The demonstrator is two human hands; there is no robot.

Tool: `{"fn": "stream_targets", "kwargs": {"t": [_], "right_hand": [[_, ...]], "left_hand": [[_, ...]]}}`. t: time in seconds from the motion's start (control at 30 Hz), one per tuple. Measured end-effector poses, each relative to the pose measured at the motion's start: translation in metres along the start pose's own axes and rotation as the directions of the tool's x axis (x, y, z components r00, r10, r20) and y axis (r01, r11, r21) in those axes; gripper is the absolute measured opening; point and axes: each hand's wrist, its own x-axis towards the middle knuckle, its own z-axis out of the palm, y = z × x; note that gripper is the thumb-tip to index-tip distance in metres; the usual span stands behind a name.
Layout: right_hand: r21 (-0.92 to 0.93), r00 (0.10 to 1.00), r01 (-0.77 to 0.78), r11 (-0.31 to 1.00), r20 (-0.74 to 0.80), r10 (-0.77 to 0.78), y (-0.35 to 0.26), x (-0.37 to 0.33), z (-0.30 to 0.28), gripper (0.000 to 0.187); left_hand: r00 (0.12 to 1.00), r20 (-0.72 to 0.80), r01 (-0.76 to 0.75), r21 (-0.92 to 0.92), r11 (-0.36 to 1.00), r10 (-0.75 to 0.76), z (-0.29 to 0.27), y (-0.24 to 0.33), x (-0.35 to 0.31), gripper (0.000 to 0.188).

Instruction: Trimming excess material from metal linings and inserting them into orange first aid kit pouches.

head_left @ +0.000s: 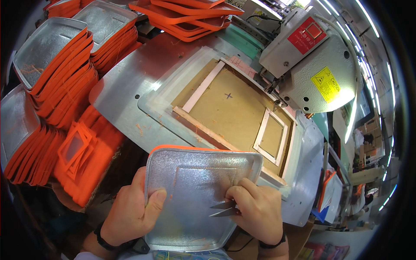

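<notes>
A silver foil-lined panel [195,190] with an orange edge and a stitched rectangle is held up in front of me, tilted. My left hand [134,212] is closed on its left edge, thumb lying on the silver face. My right hand [255,208] is closed around small scissors [223,209]; their pointed blades stick out leftward over the silver face, slightly apart. The fingers of that hand also reach the panel near its right side. The scissors' handles are hidden in my palm, and the panel's far face cannot be seen.
A sewing machine head [320,78] stands over a metal work plate [125,89] with a tan template frame [225,99]. Stacks of orange-edged silver panels [52,47] rise at the left. More orange pieces [186,19] lie at the back. Loose orange threads [138,128] lie on the plate.
</notes>
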Motion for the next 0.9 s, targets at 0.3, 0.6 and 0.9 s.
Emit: {"fn": "stream_targets", "kwargs": {"t": [0.3, 0.6, 0.9], "right_hand": [[0.441, 0.975, -0.058, 0.896, 0.216, -0.044, 0.01, -0.038, -0.009, 0.019], [0.062, 0.995, 0.104, 0.993, -0.006, -0.103, 0.001, -0.042, 0.001, 0.017], [-0.072, 0.956, -0.085, 0.994, -0.288, 0.061, 0.002, -0.02, 0.006, 0.048]], "left_hand": [[0.999, -0.02, -0.044, -0.007, 0.999, 0.044, -0.002, -0.003, 0.002, 0.035], [0.998, -0.057, -0.033, -0.027, 0.999, 0.032, 0.001, 0.002, 0.003, 0.037], [0.997, -0.058, -0.053, -0.001, 0.999, 0.053, 0.002, 0.001, 0.004, 0.038]]}}
